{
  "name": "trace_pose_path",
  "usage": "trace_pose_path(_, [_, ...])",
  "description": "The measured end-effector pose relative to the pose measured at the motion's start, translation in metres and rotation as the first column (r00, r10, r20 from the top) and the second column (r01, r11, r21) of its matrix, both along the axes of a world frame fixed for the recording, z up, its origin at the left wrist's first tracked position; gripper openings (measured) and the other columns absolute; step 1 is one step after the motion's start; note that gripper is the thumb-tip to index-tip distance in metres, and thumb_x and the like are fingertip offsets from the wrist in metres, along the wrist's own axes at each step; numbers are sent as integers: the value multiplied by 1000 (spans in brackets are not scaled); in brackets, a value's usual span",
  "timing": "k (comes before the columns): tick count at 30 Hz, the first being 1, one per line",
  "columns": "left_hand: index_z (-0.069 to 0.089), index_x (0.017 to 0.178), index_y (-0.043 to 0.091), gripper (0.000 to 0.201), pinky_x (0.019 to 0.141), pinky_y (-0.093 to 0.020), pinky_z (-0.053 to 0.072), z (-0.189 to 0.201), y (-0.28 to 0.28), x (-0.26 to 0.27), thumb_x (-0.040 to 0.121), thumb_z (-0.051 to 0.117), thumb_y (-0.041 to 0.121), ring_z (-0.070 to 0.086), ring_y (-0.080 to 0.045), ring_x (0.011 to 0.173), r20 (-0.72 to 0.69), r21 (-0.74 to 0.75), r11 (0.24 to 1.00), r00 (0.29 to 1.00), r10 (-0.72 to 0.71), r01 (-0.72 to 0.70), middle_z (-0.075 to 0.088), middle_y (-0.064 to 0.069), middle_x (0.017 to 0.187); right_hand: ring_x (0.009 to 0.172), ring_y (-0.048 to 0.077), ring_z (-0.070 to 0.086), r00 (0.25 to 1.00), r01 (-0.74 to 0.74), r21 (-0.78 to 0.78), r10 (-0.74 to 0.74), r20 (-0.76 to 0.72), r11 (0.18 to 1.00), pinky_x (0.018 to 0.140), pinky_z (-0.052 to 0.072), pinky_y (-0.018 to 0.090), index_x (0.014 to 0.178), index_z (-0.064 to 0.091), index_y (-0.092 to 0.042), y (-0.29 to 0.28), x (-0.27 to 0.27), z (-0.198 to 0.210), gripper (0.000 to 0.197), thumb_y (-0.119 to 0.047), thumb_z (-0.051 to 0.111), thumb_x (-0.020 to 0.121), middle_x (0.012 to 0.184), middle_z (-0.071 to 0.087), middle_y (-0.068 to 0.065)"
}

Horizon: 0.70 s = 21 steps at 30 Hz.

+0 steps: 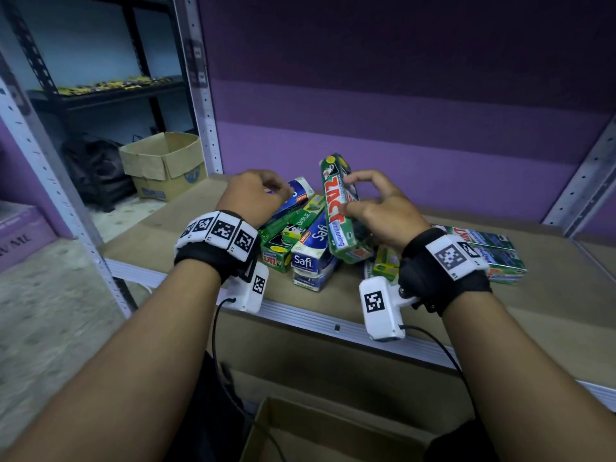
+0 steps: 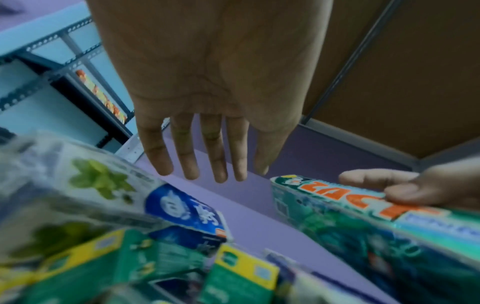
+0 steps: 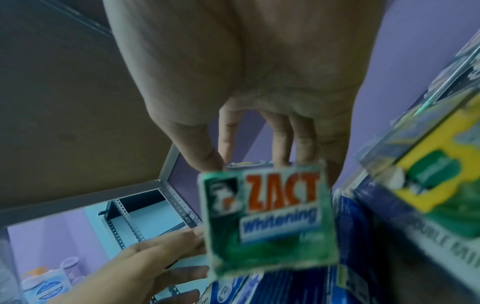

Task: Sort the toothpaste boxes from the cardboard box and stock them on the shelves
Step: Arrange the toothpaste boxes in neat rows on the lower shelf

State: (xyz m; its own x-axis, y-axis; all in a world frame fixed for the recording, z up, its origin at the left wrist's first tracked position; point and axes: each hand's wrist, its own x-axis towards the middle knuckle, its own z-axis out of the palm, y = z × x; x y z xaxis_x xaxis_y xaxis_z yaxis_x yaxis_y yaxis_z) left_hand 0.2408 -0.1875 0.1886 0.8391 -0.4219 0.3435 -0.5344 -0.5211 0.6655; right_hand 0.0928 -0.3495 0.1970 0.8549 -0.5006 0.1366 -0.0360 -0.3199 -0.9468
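Observation:
My right hand (image 1: 365, 195) grips a green ZACT Whitening toothpaste box (image 1: 338, 208) and holds it tilted up over a pile of toothpaste boxes (image 1: 306, 248) on the brown shelf board (image 1: 500, 315). In the right wrist view the thumb and fingers (image 3: 283, 144) pinch the ZACT box (image 3: 267, 218) near its far end. My left hand (image 1: 266, 191) hovers over the pile's left side. In the left wrist view its fingers (image 2: 207, 156) are straight and hold nothing, above a blue and white box (image 2: 182, 209). The ZACT box (image 2: 363, 216) lies to their right.
More green ZACT boxes (image 1: 490, 251) lie at the right of the shelf. An open cardboard box (image 1: 316, 435) stands below the shelf's front edge. Another cardboard box (image 1: 163, 165) and a black bag (image 1: 96, 168) sit on the floor at the back left. Grey metal uprights (image 1: 206, 95) frame the shelf.

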Motion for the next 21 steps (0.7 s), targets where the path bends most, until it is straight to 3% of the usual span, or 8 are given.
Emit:
trace_pose_path(3, [71, 105, 22, 26, 81, -23, 47, 9, -12, -13, 89, 67, 42, 62, -7, 84, -59, -189, 980, 996, -67, 55, 67, 15, 88, 64, 17, 72, 997, 6, 54, -10, 79, 999, 54, 56, 26, 120, 55, -32, -9, -14, 6, 52, 1, 67, 82, 79, 76, 3])
trace_pose_path(5, [65, 120, 21, 36, 83, -30, 56, 17, -19, -22, 89, 68, 41, 67, -17, 94, -167, -349, 930, 969, -181, 113, 67, 9, 103, 67, 13, 73, 991, 30, 43, -35, 132, 999, 53, 55, 24, 123, 53, -36, -15, -24, 10, 59, 4, 66, 81, 87, 75, 1])
trace_pose_path(8, [50, 138, 18, 55, 82, -39, 60, 25, -26, -34, 89, 71, 28, 69, -28, 101, -289, -553, 810, 868, -405, 194, 58, 0, 128, 79, 8, 72, 981, 32, -41, -24, 190, 999, 58, 55, 23, 126, 50, -41, -26, -42, 17, 71, 8, 65, 78, 105, 70, 0])
trace_pose_path(11, [38, 147, 20, 72, 84, -41, 59, 27, -34, -44, 86, 74, 14, 71, -30, 101, -269, -646, 697, 762, -588, 310, 50, 2, 139, 89, 3, 67, 982, 9, -188, 27, 189, 982, 62, 52, 17, 132, 45, -43, -37, -61, 25, 80, 11, 65, 77, 111, 69, 0])
trace_pose_path(14, [41, 147, 21, 74, 86, -40, 58, 28, -43, -52, 83, 76, 6, 69, -28, 108, -217, -664, 629, 701, -679, 404, 51, 5, 141, 98, -9, 61, 982, 1, -310, 57, 179, 951, 65, 50, 10, 134, 43, -42, -46, -81, 30, 81, 12, 65, 77, 111, 68, -7])
trace_pose_path(18, [58, 130, 14, 56, 82, -34, 59, 27, -54, -65, 79, 79, 4, 72, -31, 98, -167, -620, 611, 679, -715, 491, 65, 5, 125, 91, 1, 65, 992, -9, -384, 58, 116, 923, 67, 61, 32, 131, 45, -42, -57, -103, 29, 78, 12, 62, 78, 116, 66, -10])
trace_pose_path(19, [61, 126, 15, 53, 80, -32, 59, 26, -57, -68, 78, 80, 5, 72, -31, 96, -168, -604, 621, 681, -713, 501, 67, 6, 122, 89, 0, 65, 994, -9, -408, 51, 92, 913, 66, 61, 31, 131, 47, -41, -61, -108, 28, 76, 11, 62, 78, 116, 65, -11])
trace_pose_path(21, [61, 123, 17, 54, 79, -33, 60, 24, -65, -73, 75, 83, 11, 73, -30, 93, -179, -552, 654, 693, -698, 517, 66, 3, 122, 89, -9, 62, 998, -6, -441, 32, 51, 898, 64, 57, 18, 128, 51, -38, -68, -116, 25, 71, 11, 61, 78, 113, 63, -18])
